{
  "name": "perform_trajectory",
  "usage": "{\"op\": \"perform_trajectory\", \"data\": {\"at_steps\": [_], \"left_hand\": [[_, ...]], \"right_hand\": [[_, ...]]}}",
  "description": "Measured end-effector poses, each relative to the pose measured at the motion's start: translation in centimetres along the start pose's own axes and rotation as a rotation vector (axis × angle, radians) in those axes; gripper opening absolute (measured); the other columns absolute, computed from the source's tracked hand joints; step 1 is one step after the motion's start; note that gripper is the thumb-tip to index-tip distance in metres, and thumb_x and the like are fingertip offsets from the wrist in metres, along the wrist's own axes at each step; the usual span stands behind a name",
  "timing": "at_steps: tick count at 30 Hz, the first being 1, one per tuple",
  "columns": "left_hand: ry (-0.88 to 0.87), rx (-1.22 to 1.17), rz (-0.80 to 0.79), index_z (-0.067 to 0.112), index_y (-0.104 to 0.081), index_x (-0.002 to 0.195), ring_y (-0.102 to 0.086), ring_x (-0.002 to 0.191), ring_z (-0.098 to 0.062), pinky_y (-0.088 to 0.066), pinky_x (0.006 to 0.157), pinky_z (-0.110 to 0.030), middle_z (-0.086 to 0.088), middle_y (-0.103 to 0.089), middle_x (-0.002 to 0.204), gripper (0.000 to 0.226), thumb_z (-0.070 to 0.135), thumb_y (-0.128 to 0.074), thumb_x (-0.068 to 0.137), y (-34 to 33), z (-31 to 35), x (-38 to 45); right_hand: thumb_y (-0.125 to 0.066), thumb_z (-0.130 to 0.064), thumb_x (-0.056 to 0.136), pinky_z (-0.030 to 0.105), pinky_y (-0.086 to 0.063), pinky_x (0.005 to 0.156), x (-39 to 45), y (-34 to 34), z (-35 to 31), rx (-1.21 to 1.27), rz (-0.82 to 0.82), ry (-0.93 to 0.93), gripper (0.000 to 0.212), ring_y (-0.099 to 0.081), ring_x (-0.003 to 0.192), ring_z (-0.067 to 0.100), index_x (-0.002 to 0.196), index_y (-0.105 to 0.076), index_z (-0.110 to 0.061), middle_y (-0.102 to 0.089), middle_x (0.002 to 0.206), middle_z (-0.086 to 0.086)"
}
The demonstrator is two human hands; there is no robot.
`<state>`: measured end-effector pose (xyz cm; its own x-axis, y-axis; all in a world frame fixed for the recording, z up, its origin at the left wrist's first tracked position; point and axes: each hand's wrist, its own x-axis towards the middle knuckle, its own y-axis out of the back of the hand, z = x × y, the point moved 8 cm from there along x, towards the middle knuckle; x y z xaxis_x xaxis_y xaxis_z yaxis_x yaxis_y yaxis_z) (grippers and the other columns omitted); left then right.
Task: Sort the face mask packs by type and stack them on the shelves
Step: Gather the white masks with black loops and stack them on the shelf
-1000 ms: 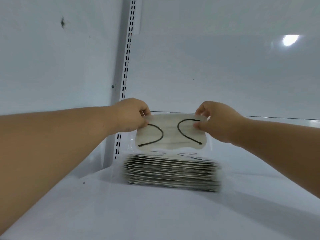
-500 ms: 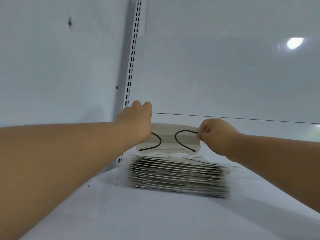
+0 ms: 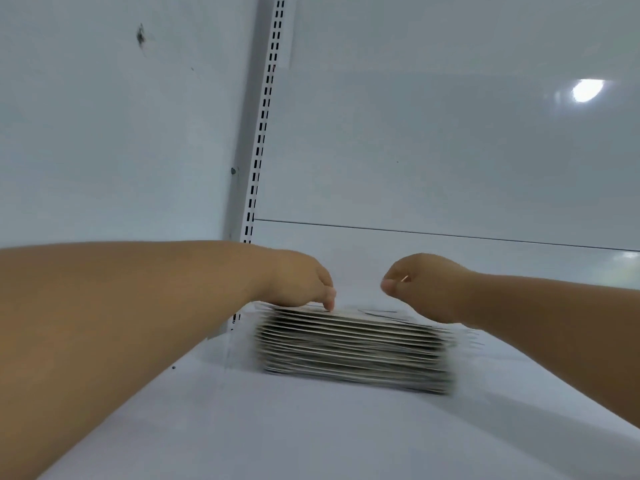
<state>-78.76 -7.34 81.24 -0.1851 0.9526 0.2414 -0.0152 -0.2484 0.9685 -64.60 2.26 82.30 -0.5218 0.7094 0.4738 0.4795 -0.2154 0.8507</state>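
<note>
White shelf (image 3: pixel 311 427) under mask stack (image 3: pixel 353 348)

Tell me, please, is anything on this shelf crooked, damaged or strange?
Nothing serious stands out. The stack of mask packs sits flat on the white shelf, though its edges are slightly uneven and blurred. The side panel carries a small dark mark. The hands hold nothing visible.

One mask stack (image 3: pixel 353 344), two hands (image 3: pixel 301 282)
</note>
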Motion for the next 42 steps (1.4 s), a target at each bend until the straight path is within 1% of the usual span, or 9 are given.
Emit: {"op": "perform_trajectory", "data": {"at_steps": [4, 10, 15, 20, 23, 28, 34, 38, 42], "left_hand": [[0.107, -0.01, -0.123, 0.036, -0.045, 0.148, -0.028, 0.148, -0.019, -0.015, 0.122, -0.044, 0.008, -0.035, 0.159, 0.057, 0.065, -0.033, 0.1, -0.3, -0.4, -0.9], [0.189, 0.089, -0.21, 0.023, -0.048, 0.147, -0.032, 0.146, -0.021, -0.019, 0.117, -0.039, 0.0, -0.037, 0.159, 0.067, 0.066, -0.027, 0.101, -2.1, 0.5, -2.4], [0.165, 0.065, -0.19, 0.029, -0.037, 0.154, -0.027, 0.149, -0.021, -0.015, 0.119, -0.039, 0.001, -0.031, 0.162, 0.065, 0.065, -0.027, 0.101, -2.2, 0.5, -2.6], [0.134, -0.089, -0.058, 0.037, -0.038, 0.153, -0.025, 0.15, -0.019, -0.013, 0.121, -0.043, 0.007, -0.029, 0.163, 0.054, 0.058, -0.035, 0.103, -0.3, 0.2, -2.1], [0.155, 0.008, -0.106, 0.035, -0.038, 0.153, -0.028, 0.149, -0.019, -0.015, 0.12, -0.04, 0.006, -0.031, 0.162, 0.057, 0.06, -0.031, 0.103, -1.4, 0.1, -2.2], [0.21, -0.022, -0.174, 0.026, -0.046, 0.149, -0.032, 0.146, -0.02, -0.019, 0.116, -0.037, 0.002, -0.037, 0.159, 0.06, 0.061, -0.028, 0.103, -3.0, -0.1, -2.7], [0.202, -0.005, -0.196, 0.028, -0.052, 0.143, -0.038, 0.14, -0.02, -0.022, 0.111, -0.036, 0.001, -0.044, 0.154, 0.054, 0.056, -0.026, 0.105, -3.1, 0.3, -3.2], [0.177, 0.02, -0.177, 0.025, -0.045, 0.149, -0.032, 0.146, -0.02, -0.019, 0.115, -0.035, 0.001, -0.037, 0.159, 0.056, 0.056, -0.027, 0.105, -2.6, 0.5, -3.2], [0.113, 0.036, -0.107, 0.031, -0.03, 0.157, -0.021, 0.151, -0.016, -0.011, 0.12, -0.034, 0.007, -0.025, 0.164, 0.054, 0.051, -0.027, 0.107, -0.8, 0.6, -2.9]], "right_hand": [[-0.035, -0.072, 0.094, 0.048, -0.018, 0.121, -2.8, -1.4, -1.5, 0.109, -0.328, -0.038, 0.066, -0.029, 0.147, 0.022, 0.149, -0.042, -0.036, -0.036, 0.157, -0.009], [-0.021, -0.07, 0.097, 0.038, -0.016, 0.118, -5.1, -3.9, -2.9, -0.127, -0.514, 0.055, 0.064, -0.027, 0.147, 0.017, 0.154, -0.032, -0.04, -0.032, 0.16, -0.01], [-0.026, -0.066, 0.099, 0.04, -0.018, 0.119, -4.9, -3.0, -3.1, -0.031, -0.427, 0.017, 0.061, -0.031, 0.146, 0.019, 0.15, -0.041, -0.035, -0.037, 0.158, -0.006], [-0.026, -0.057, 0.104, 0.042, -0.018, 0.118, -3.2, -1.0, -3.6, 0.034, -0.266, 0.016, 0.061, -0.023, 0.15, 0.024, 0.155, -0.033, -0.023, -0.029, 0.162, -0.001], [-0.021, -0.049, 0.107, 0.035, -0.027, 0.114, -2.6, -2.4, -3.2, -0.087, -0.299, 0.026, 0.058, -0.035, 0.144, 0.025, 0.15, -0.041, -0.016, -0.038, 0.157, 0.004], [-0.023, -0.062, 0.102, 0.043, -0.019, 0.12, -2.6, -4.9, -1.8, -0.074, -0.398, -0.034, 0.062, -0.031, 0.146, 0.024, 0.15, -0.043, -0.027, -0.038, 0.157, -0.001], [-0.026, -0.064, 0.101, 0.045, -0.022, 0.119, -2.2, -5.2, -1.5, -0.077, -0.402, -0.056, 0.063, -0.034, 0.144, 0.025, 0.149, -0.044, -0.028, -0.04, 0.156, -0.001], [-0.024, -0.062, 0.102, 0.043, -0.021, 0.12, -2.1, -4.0, -1.7, -0.06, -0.357, -0.05, 0.064, -0.032, 0.145, 0.025, 0.151, -0.042, -0.024, -0.037, 0.158, 0.0], [-0.026, -0.047, 0.107, 0.035, -0.042, 0.097, -2.5, -0.9, -2.4, -0.002, -0.209, 0.008, 0.055, -0.052, 0.125, 0.033, 0.134, -0.055, -0.008, -0.056, 0.136, 0.016]]}}
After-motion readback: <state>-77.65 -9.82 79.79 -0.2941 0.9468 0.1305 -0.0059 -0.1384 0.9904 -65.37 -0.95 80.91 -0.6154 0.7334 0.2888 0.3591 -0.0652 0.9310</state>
